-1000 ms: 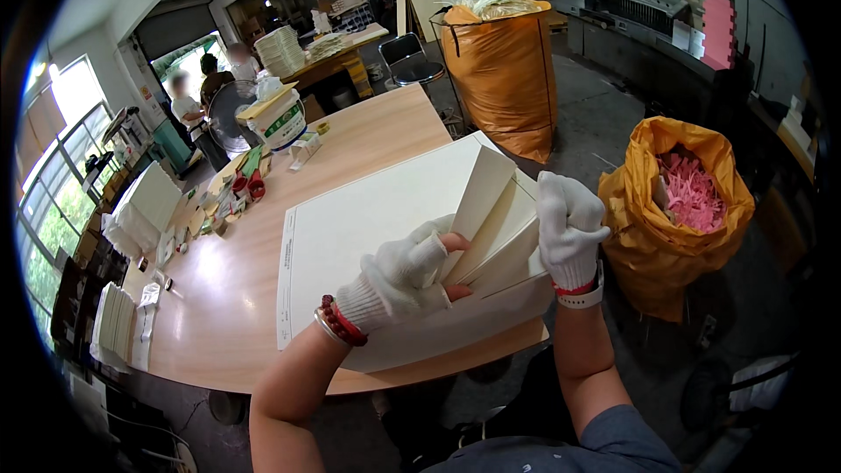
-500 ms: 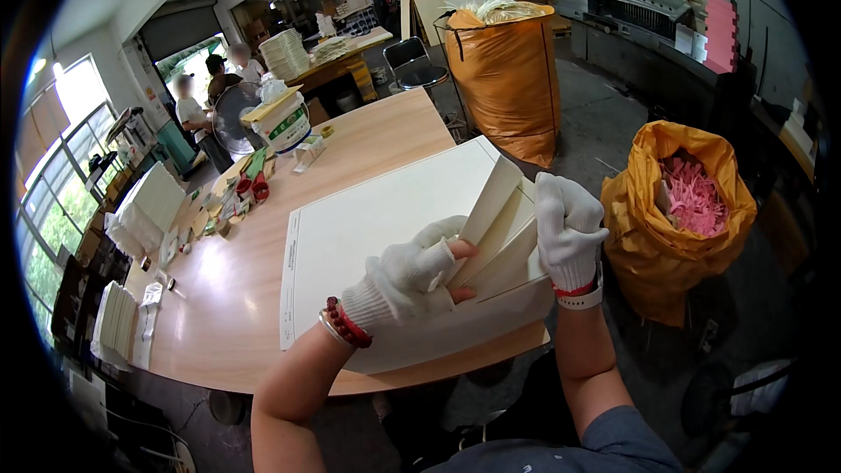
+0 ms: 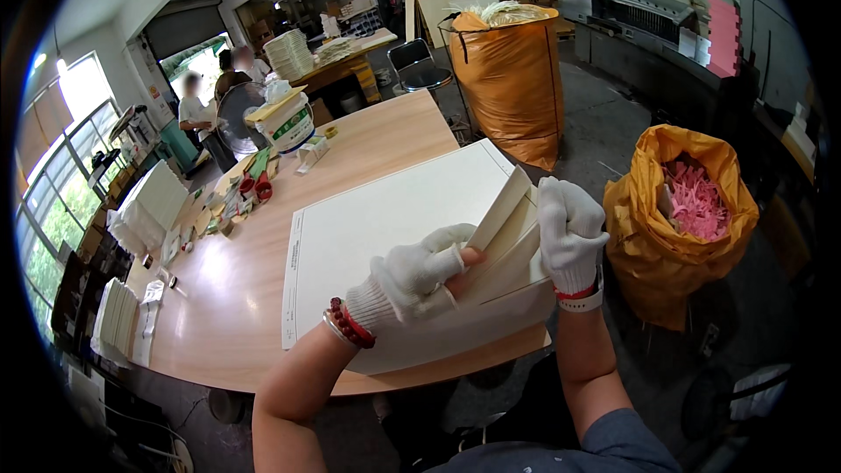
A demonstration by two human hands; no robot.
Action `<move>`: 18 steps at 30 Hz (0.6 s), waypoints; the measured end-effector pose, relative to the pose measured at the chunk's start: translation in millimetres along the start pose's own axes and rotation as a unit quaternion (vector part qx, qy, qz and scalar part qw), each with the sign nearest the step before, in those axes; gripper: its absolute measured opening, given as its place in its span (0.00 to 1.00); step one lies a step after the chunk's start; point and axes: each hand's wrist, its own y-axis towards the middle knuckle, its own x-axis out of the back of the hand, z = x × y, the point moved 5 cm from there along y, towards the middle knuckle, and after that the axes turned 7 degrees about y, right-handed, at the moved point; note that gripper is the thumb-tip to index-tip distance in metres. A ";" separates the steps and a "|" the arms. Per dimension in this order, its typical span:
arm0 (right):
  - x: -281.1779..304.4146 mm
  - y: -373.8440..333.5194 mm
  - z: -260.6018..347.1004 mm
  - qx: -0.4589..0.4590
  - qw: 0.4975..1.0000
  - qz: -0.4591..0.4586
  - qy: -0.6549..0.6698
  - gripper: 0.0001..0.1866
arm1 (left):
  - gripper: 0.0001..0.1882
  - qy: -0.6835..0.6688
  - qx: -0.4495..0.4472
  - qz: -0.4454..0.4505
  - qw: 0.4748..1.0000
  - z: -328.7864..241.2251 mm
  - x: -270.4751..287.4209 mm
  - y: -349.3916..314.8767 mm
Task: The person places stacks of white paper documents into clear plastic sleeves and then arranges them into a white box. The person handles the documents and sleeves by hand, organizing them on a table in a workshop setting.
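White sheets [image 3: 377,228], large and stacked, are laid on the wooden table [image 3: 223,324], center of frame; near edge of the stack set close to the table's lower edge. A dark line is printed along the visible borders. At the right end of the stack, some sheets are bent up into slanted strips, gaps seen between them.

Left hand [image 3: 410,273], white fingerless glove: placed over the stack, bent-up sheets pinched at their lower ends by bare thumb and fingers. Red beaded bracelet [image 3: 336,311] worn at the wrist.

Right hand [image 3: 569,232], same glove type: clenched against the right ends of the raised sheets. Whether any edge is gripped inside the fist cannot be told, hidden by the glove. Pale wristband [image 3: 583,301] worn below it.

Elsewhere: a yellow-orange sack [image 3: 670,276] is filled with pink shreds [image 3: 698,201], right of frame. A tall orange sack [image 3: 508,92] is topped with pale strips, upper center; a black chair [image 3: 420,76] is parked just left of it. A white bucket [image 3: 292,129] and red rolls [image 3: 255,187] are placed on the table, upper left. White bundles [image 3: 147,206] are stacked along the table's left side.
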 end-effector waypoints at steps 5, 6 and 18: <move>-1.0 1.0 5.9 0.016 0.999 -0.001 -0.034 0.09 | 0.31 0.099 -0.173 -0.071 0.977 1.4 0.8 -3.9; -0.8 0.9 6.0 0.024 0.999 0.000 -0.040 0.09 | 0.30 0.097 -0.167 -0.071 0.979 2.4 0.6 -3.6; -0.1 0.6 -1.4 0.007 0.997 -0.029 0.075 0.03 | 0.20 0.179 -0.104 -0.058 0.977 -3.0 1.3 0.3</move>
